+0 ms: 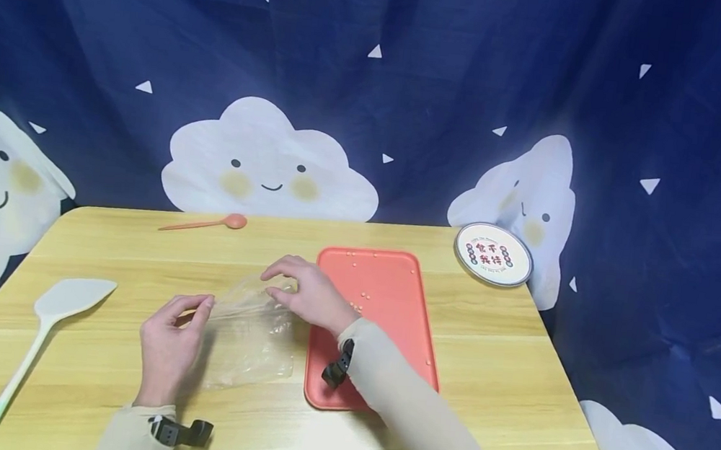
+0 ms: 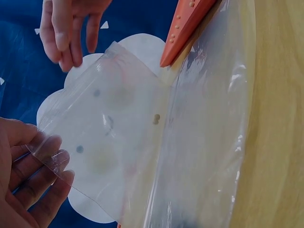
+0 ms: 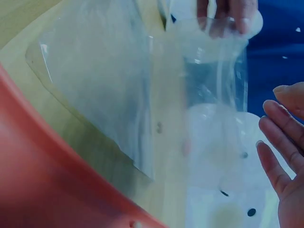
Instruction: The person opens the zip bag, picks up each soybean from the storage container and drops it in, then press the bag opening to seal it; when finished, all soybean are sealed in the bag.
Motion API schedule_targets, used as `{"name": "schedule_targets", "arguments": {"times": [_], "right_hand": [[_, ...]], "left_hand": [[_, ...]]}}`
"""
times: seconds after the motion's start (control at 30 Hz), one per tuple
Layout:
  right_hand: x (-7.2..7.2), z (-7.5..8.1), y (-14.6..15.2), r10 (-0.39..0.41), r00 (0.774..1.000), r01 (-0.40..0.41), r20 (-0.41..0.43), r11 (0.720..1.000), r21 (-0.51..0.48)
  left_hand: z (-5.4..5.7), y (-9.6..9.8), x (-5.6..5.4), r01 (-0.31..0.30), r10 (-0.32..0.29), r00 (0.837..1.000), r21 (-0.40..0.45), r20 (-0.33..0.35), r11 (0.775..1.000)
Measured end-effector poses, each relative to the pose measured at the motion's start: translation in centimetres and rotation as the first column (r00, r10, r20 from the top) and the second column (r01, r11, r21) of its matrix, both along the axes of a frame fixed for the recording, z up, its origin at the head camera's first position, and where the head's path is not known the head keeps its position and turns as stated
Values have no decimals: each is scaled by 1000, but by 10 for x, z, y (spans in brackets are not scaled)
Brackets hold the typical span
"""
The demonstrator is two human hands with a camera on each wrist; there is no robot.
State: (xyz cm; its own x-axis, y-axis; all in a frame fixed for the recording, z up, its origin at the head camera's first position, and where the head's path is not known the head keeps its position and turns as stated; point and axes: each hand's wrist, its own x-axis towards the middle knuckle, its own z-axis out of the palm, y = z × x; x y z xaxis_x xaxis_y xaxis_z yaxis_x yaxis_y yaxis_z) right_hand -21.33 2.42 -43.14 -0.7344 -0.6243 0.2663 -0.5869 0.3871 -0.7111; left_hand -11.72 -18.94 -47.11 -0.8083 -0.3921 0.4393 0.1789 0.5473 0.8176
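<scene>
My left hand (image 1: 170, 341) pinches the top edge of a clear plastic bag (image 1: 250, 356) between thumb and fingers, holding that side raised. The bag's lower part lies over the table. My right hand (image 1: 311, 293) is above the bag's far right corner, its fingers relaxed and parted; in the right wrist view those fingers (image 3: 278, 156) stand apart from the film. Two small round beige beans (image 2: 156, 118) show at the bag in the left wrist view. Right of the bag lies a red tray (image 1: 394, 279) with several such beans scattered on it, partly under my right forearm.
A pink-orange spoon (image 1: 235, 221) lies near the table's back edge. On the left is a white spatula (image 1: 69, 297) with a pale green handle end. A white oval plate with printed characters (image 1: 493, 274) sits at the back right corner. A dark blue cloud-print curtain (image 1: 429, 58) hangs behind.
</scene>
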Motion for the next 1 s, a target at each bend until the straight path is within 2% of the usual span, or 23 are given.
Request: {"name": "schedule_targets", "arguments": {"times": [0.33, 0.53, 0.77, 0.9, 1.0], "right_hand": [[-9, 17, 49, -93, 995, 92, 39, 995, 38], [-16, 17, 92, -174, 981, 165, 92, 982, 90], [-30, -10, 129, -209, 977, 200, 34, 965, 171], [-32, -26, 136, -229, 973, 211, 39, 943, 258], [-33, -36, 136, -209, 978, 191, 18, 922, 338]], "left_hand": [[0, -2, 0, -1, 1, 1000, 7, -4, 1000], [0, -2, 0, 2, -2, 1000, 11, -15, 1000], [-1, 0, 0, 11, -11, 1000, 15, -9, 1000], [-2, 0, -1, 15, -15, 1000, 18, -2, 1000], [-2, -1, 0, 2, -2, 1000, 25, 9, 1000]]}}
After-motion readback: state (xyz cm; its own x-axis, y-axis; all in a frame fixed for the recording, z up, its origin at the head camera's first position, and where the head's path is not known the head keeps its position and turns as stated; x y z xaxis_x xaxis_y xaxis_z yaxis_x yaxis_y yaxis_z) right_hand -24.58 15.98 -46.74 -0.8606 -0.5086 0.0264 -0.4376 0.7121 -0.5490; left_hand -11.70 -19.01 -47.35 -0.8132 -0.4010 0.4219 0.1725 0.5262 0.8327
